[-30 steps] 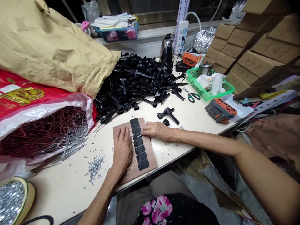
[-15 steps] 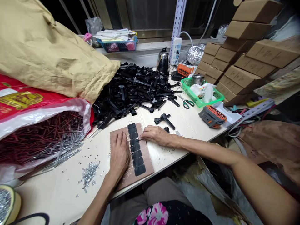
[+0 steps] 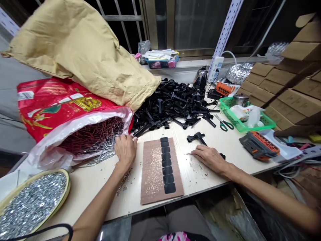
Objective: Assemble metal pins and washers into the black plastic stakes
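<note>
My left hand is beside the mouth of a red and white bag full of thin metal rods. Its fingers are bent together; a small pale bit shows at the tips, too small to name. My right hand rests low over the table, pinching a thin metal tool whose tip points left. Between the hands lies a brown board bearing a column of black rounded-square pieces and scattered pale specks. Just beyond my right hand sit black T-shaped plastic parts.
A heap of black plastic parts fills the back. At left front stands a bowl of small metal pieces. To the right are green-handled scissors, a green basket, a battery pack and stacked cardboard boxes.
My left hand has left the board and moved towards the rod bag. My right hand has drawn back from the black pieces onto the table at right. The view has turned left.
</note>
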A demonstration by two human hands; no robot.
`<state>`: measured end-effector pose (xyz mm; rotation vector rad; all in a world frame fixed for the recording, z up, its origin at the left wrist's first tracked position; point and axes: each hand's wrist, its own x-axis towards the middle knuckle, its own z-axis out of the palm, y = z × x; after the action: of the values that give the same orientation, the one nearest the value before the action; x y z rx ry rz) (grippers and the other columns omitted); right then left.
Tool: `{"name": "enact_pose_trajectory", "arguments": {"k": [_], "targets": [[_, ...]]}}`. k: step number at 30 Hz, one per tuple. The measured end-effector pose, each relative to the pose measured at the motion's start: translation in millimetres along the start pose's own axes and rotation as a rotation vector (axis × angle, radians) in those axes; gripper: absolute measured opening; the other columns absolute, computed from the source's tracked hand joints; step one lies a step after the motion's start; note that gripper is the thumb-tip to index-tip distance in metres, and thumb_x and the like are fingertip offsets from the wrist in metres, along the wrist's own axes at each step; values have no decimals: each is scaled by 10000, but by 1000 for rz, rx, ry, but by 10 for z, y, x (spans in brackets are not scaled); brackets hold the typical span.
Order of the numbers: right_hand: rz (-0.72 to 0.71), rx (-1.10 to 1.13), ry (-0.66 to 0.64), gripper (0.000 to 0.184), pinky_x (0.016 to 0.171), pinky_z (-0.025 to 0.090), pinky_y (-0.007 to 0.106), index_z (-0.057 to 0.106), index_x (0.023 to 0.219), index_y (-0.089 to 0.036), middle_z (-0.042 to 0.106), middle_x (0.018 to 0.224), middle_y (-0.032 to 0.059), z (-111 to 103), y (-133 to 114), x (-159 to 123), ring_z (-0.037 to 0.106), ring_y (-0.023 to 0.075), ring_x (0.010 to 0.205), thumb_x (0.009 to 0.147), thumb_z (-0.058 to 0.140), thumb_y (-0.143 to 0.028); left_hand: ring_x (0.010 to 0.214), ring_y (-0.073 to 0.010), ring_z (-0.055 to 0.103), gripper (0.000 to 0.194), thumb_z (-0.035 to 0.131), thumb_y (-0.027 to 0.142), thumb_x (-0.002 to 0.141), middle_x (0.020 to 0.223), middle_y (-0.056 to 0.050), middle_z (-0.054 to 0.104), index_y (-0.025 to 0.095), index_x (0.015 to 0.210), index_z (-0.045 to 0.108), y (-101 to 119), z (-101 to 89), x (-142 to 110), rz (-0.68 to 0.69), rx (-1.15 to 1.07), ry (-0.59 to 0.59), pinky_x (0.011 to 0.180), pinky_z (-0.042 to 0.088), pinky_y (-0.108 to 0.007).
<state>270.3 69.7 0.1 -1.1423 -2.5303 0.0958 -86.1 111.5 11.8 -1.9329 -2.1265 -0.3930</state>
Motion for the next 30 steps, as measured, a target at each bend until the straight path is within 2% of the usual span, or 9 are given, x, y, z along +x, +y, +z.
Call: {"name": "enact_pose_trajectory", "arguments": {"k": [3,7,10,13,17,20,22,26,30], "targets": [[18,-158,44,237,648,414,316,675,895,-192,606,821,63,-91,-22,32,526,190,783,956,466,-287,888,-348,495,332,446,327,875,903,-206,586,83,913,668,-164,138,156,7,64,-116,627,417,-400],[-71,-147,182,202,706,415,305,675,927,-170,643,881,67,-171,-270,458,528,178,823,949,493,-253,896,-307,496,329,375,270,903,916,-162,609,128,935,670,-210,179,158,49,23,-133,639,402,-367],[-223,-103,308,207,835,414,328,651,1059,-182,660,1072,71,-114,-540,910,524,207,1027,956,473,-208,896,-273,494,320,391,310,913,911,-118,624,167,920,677,-168,-84,51,111,-42,-127,679,405,-356],[-381,-60,321,269,955,358,405,582,1206,-213,586,1275,67,22,-811,1255,443,239,1201,966,460,-235,828,-238,508,308,458,378,895,856,-82,636,180,860,692,-100,-478,-120,240,-302,-90,717,414,-356],[-459,-76,207,296,788,396,346,562,1232,-212,634,1170,73,198,-1010,1344,535,186,930,986,397,-211,757,-183,549,334,474,430,892,802,-49,631,192,858,706,-117,-739,-411,220,-624,-178,714,433,-319],[-331,-100,137,363,728,382,304,520,1297,-264,629,1107,62,266,-980,1211,519,167,861,971,404,-154,766,-189,541,359,477,432,895,832,-60,611,189,1052,690,-225,-589,-628,111,-570,-127,694,437,-321],[-196,-95,99,363,710,374,277,541,1278,-317,614,1049,48,273,-917,1108,509,152,821,958,447,-174,804,-206,518,352,479,410,898,845,-68,599,205,1104,676,-269,-407,-747,167,-446,-135,686,437,-326],[-37,-72,32,222,652,354,246,655,1088,-316,590,940,25,235,-852,968,497,131,747,960,474,-327,843,-222,501,304,441,345,920,862,-83,608,210,1025,692,-214,-136,-886,286,-311,-204,659,447,-321],[-22,2,-2,226,655,376,241,666,1003,-252,610,925,20,219,-909,916,523,128,749,971,447,-296,849,-243,509,318,384,292,935,845,-103,618,166,895,673,-158,-92,-895,308,-292,-206,721,446,-365]]}}
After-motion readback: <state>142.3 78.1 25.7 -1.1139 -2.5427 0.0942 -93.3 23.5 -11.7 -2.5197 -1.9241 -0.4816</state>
